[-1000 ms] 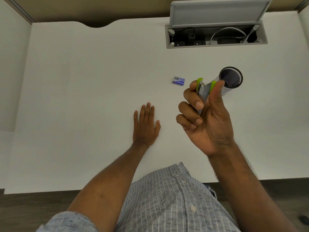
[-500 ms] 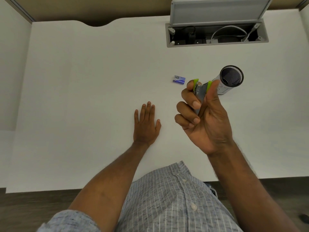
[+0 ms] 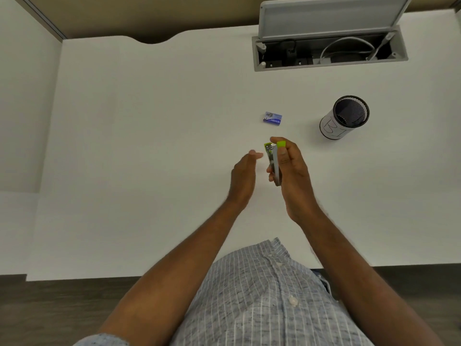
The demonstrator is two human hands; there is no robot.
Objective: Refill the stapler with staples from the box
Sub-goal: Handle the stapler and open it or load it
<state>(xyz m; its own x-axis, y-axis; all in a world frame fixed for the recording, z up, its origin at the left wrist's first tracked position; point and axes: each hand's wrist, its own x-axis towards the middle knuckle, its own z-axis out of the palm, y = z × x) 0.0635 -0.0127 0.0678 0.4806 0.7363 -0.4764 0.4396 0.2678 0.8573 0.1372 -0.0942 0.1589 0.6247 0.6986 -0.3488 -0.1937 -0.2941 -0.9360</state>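
Note:
My right hand (image 3: 291, 176) grips a small grey stapler (image 3: 273, 162) with lime-green ends, holding it above the white desk (image 3: 149, 146) with its nose pointing away from me. My left hand (image 3: 243, 176) is raised just left of the stapler, fingers extended toward it, a small gap between them, holding nothing. A small blue staple box (image 3: 272, 118) lies on the desk a short way beyond both hands, closed as far as I can tell.
A mesh pen cup (image 3: 345, 117) with a white label stands to the right of the box. At the back right an open cable hatch (image 3: 329, 49) with its lid up shows wires. The desk's near edge runs close to my striped shirt.
My left hand lifted off the desk and rose toward the stapler. My right hand lowered and moved left with the stapler, turning it edge-on, away from the pen cup.

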